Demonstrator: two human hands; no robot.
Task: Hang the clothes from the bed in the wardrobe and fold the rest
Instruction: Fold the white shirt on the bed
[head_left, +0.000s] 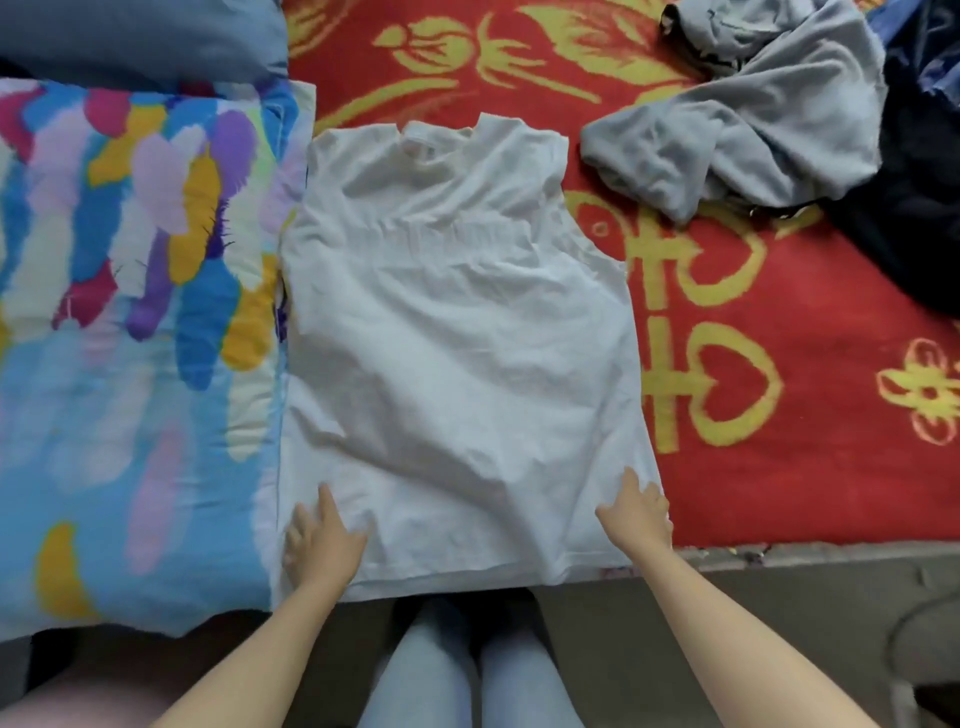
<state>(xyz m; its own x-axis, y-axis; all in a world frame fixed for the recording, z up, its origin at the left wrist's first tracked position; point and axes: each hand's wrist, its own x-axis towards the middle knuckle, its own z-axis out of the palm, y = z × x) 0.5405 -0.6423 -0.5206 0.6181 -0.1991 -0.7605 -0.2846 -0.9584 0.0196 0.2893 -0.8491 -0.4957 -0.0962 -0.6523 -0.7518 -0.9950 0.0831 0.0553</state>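
Item: white cotton T-shirt (457, 332), sleeves tucked in, spread flat on the bed's red-and-gold patterned blanket (779, 467), hem at the near edge.
Left hand (319, 540): fingers straight, pressing the hem corner.
Right hand (636, 512): fingers straight, resting on the opposite corner.
Step, as judged: folding, mid-way. Next move likely needs both hem corners pinched and carried to the collar.
Pending: crumpled grey sweatshirt (753, 119), well apart.

One white shirt (457, 338); one grey garment (753, 119); one dark garment (914, 218); one colourful quilt (130, 338); one grey-blue pillow (140, 36); one red blanket (779, 467); two hands: left hand (322, 540), right hand (636, 512)
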